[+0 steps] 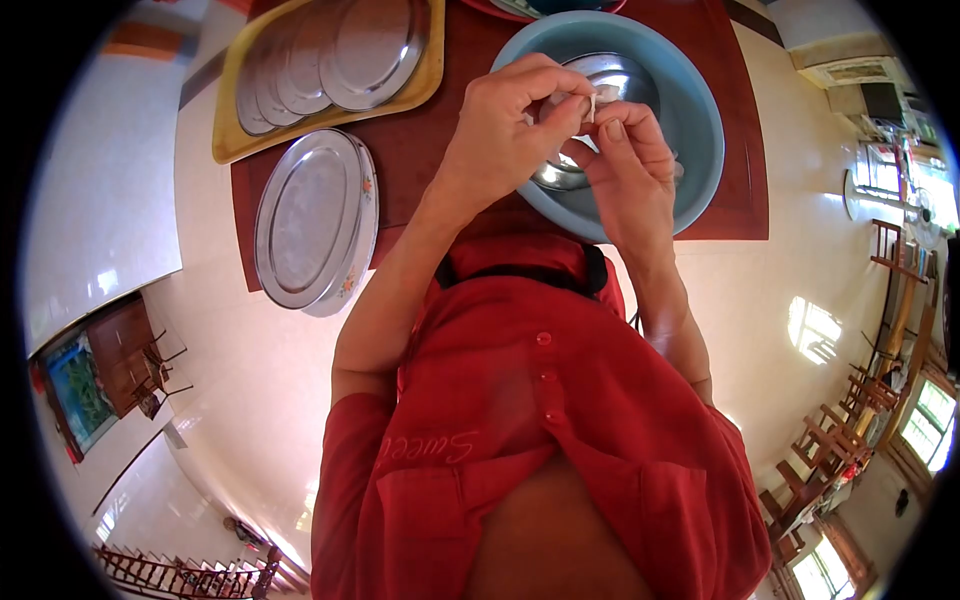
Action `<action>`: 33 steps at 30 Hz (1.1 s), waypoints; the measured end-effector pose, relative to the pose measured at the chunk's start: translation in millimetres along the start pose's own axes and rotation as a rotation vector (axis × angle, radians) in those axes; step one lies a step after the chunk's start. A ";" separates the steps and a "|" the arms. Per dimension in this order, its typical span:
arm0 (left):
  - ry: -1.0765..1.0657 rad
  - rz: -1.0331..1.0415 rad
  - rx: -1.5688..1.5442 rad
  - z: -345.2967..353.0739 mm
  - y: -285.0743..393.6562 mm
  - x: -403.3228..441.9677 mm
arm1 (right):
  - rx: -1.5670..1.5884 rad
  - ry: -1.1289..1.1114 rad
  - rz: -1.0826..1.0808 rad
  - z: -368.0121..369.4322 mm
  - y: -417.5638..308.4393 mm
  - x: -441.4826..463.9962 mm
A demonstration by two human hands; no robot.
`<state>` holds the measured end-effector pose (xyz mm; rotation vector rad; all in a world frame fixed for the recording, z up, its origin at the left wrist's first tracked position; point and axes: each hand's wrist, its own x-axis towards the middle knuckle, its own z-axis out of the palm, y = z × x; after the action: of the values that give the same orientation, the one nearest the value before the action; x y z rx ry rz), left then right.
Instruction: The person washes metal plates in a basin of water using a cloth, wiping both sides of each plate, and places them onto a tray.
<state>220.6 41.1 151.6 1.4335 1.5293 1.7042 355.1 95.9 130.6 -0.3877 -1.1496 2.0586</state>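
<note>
Both my hands meet over a light blue basin (pixel 705 150). With thumb and fingers closed, my left hand (pixel 505 125) pinches a small white piece (pixel 593 106). My right hand (pixel 637 160) is closed on the same piece from the other side, thumb against the fingers. The piece looks thin and pale; I cannot make out its kind. Below the hands, a shiny metal dish (pixel 632 78) lies in the basin, partly hidden by my fingers. More pale bits show near my right hand.
A yellow tray (pixel 228 135) with several round metal plates (pixel 372 50) rests at the back left of the red-brown table (pixel 420 150). Oval metal platters (pixel 308 215) overlap the table's left front edge, over a flower-patterned rim. Wooden chairs (pixel 815 445) stand far right.
</note>
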 end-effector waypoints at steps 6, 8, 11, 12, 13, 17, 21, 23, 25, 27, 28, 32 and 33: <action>-0.131 -0.078 -0.069 -8.0 4.0 -0.5 | -0.099 0.016 0.003 -4.1 1.8 -0.4; -0.166 -0.017 0.054 -10.1 4.4 1.2 | -0.147 0.034 0.011 -6.9 2.3 0.3; -0.150 -0.025 0.100 -8.0 9.0 0.6 | -0.307 0.026 -0.004 -8.3 2.2 1.1; -0.150 -0.025 0.099 -8.1 8.5 0.8 | -0.354 0.030 -0.014 -8.2 2.4 0.8; -0.173 -0.001 0.122 -8.2 7.6 1.1 | -0.401 0.035 -0.025 -7.9 2.6 0.4; -0.193 0.097 0.182 -7.1 0.2 2.2 | -0.391 0.123 -0.044 -1.2 3.1 -1.1; -0.157 0.090 0.170 -1.2 6.2 3.3 | -0.373 0.131 -0.123 1.0 1.5 -1.5; -0.076 0.135 0.206 4.0 3.9 2.1 | -0.393 0.128 -0.141 0.8 0.8 -2.0; -0.030 0.143 0.203 9.5 2.6 1.1 | -0.352 0.172 -0.085 -0.1 1.2 -2.8; 0.015 0.153 0.199 11.5 1.5 0.2 | -0.167 0.179 -0.049 2.7 5.8 -2.4; 0.032 0.173 0.237 11.8 1.0 0.0 | 0.018 0.186 -0.011 3.7 7.3 -1.9; 0.098 0.153 0.320 7.8 -10.9 -3.9 | 0.189 0.085 -0.022 0.1 6.3 3.1; 0.092 0.158 0.316 6.0 -8.2 -2.0 | 0.325 0.028 0.075 -4.3 5.2 4.2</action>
<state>224.1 44.5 142.5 1.6926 1.8448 1.6935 352.3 99.9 124.3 -0.3019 -0.7751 2.2497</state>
